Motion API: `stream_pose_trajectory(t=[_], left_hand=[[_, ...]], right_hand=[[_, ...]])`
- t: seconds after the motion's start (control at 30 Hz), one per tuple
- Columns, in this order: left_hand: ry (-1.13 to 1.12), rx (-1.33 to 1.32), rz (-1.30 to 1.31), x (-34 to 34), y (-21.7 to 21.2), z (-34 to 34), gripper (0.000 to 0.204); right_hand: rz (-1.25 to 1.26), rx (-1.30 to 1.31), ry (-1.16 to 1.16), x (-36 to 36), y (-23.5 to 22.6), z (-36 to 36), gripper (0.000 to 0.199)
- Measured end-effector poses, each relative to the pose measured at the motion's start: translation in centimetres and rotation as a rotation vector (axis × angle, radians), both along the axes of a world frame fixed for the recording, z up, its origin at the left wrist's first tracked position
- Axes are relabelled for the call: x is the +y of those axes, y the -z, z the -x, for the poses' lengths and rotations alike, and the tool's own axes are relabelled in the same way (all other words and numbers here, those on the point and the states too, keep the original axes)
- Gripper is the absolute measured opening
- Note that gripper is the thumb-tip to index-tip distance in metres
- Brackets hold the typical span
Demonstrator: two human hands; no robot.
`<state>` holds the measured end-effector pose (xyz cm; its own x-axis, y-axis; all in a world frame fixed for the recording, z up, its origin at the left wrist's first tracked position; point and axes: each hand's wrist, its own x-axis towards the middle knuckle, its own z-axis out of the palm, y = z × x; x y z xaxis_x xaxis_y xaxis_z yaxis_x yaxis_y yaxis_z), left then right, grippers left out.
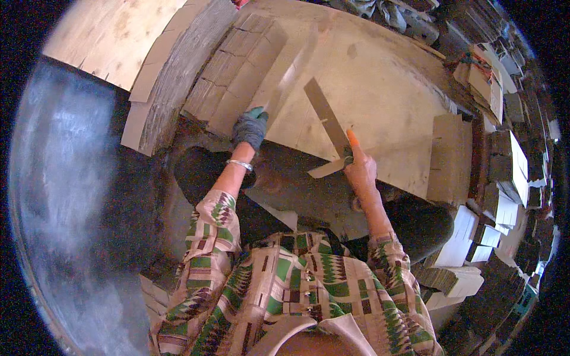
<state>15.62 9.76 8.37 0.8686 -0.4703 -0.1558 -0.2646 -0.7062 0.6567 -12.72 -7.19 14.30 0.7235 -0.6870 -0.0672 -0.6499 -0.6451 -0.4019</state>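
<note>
Your right hand [362,171] grasped a long strip [325,115] of flat brown cardboard near its lower end, above the near edge of the pale wooden surface [371,77]. The strip was straight-sided, narrow and matte, with a small slit partway along one edge. Its long axis ran obliquely: the free end pointed away from you and to your left, the held end toward you and to the right. A shorter piece [325,170] of paler card met it at your fingers, its free end directed left and slightly toward you. An orange cover [352,137] sheathed your extended index finger. Your left hand [250,127], in a grey-green fabric glove (a silvery bangle [240,164] circled the wrist), lay at the near end of layered, ridged cardboard stacks [234,68]; whether its bent fingers grasped anything, one could not tell. At right stood another cardboard stack [449,157], block-shaped.
</note>
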Motion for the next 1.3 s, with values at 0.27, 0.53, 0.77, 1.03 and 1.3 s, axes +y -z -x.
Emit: stream_pose_trajectory(t=[0.27,0.53,0.77,1.03,1.3], left_hand=[[0.377,-0.208,-0.013,-2.0,3.7,5.8,0.033],[0.420,-0.097,-0.182,-2.8,-1.4,7.8,0.031],[0.397,-0.048,-0.050,-2.8,-0.9,7.9,0.042],[0.357,-0.754,0.172,-9.6,-5.7,8.2,0.057],[0.507,-0.620,-0.250,-9.3,-3.3,4.4,0.019]], right_hand=[[0.040,-0.351,-0.198,2.4,-3.4,-2.3,0.092],[0.068,-0.068,-0.258,2.8,-0.8,-2.2,0.082],[-0.084,0.156,-0.197,2.7,-1.0,-3.7,0.091],[0.296,0.084,-0.123,-4.8,-2.9,1.6,0.072],[0.156,0.163,-0.303,-1.7,0.0,-1.8,0.039]])
